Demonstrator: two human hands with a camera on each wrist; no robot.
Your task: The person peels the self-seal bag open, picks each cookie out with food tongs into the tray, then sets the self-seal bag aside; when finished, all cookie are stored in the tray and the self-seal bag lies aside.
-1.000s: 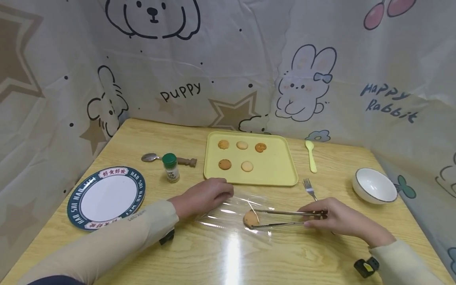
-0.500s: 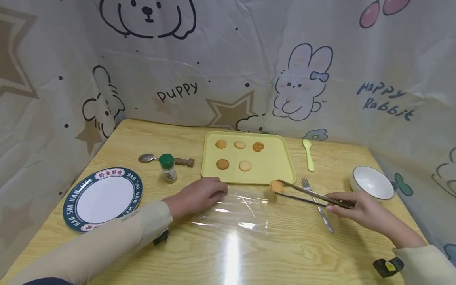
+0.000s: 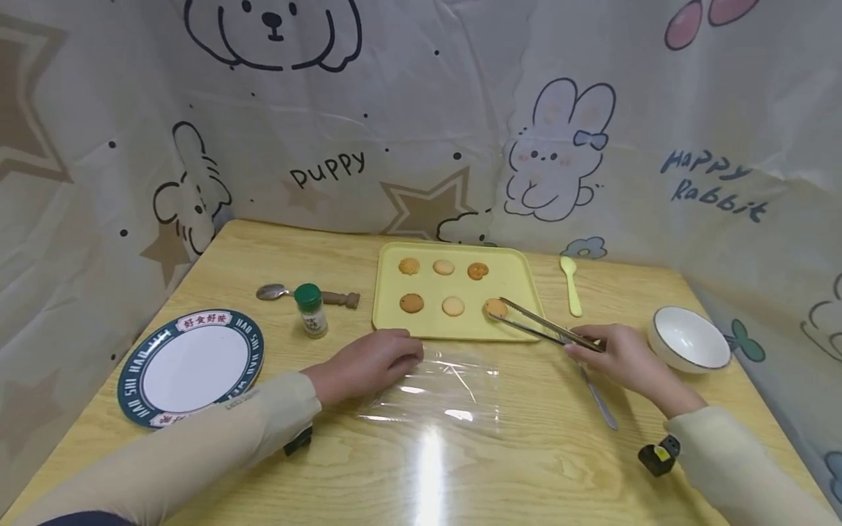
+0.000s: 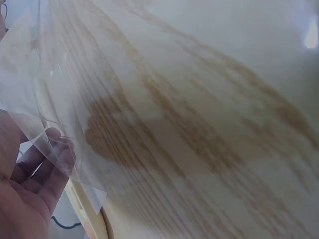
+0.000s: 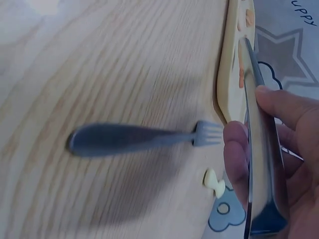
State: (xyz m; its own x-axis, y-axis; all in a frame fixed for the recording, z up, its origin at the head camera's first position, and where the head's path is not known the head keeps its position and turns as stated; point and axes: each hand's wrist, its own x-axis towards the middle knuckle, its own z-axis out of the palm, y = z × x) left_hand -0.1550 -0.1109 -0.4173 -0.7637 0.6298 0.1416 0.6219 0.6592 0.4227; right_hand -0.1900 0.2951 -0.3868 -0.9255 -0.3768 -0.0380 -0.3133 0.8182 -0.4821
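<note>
My right hand (image 3: 628, 365) grips metal tongs (image 3: 536, 319) in the head view. Their tips are around a round cookie (image 3: 495, 308) in the lower right of the yellow tray (image 3: 516, 274). Several other cookies lie there in two rows, among them a dark speckled cookie (image 3: 411, 303) and a pale round cookie (image 3: 452, 306). In front of the tray, my left hand (image 3: 371, 365) holds the left end of a clear plastic bag (image 3: 447, 394) lying on the table. The left wrist view shows the bag's film (image 4: 55, 134) between thumb and curled fingers.
A fork (image 3: 600, 402) lies beneath the tongs. A white bowl (image 3: 691, 340) and a yellow spoon (image 3: 572, 288) are to the right. On the left are a rimmed plate (image 3: 197, 365), a green-capped shaker (image 3: 311, 313) and a metal spoon (image 3: 272, 291).
My right hand has carried the cookie in the tongs off the bag, away to the right, then over into the tray. My left hand has stayed at the bag.
</note>
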